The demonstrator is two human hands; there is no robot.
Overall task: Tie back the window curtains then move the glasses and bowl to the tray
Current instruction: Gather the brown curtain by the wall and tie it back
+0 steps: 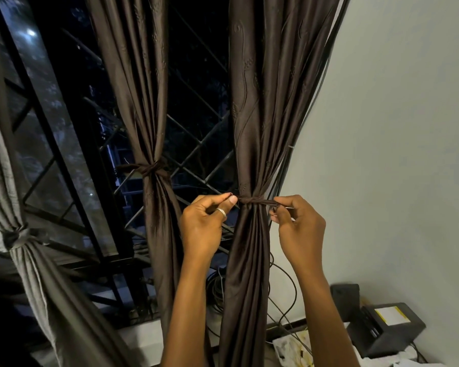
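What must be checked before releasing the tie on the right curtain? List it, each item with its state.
1. The left hand pinches one end of the tie: ok.
2. The right hand pinches the other end: ok.
3. The tie wraps round the gathered right curtain: ok.
4. The knot is tight enough to hold: cannot tell.
5. The middle curtain and grey curtain are tied back: ok.
6. The glasses, bowl and tray are in view: not ok.
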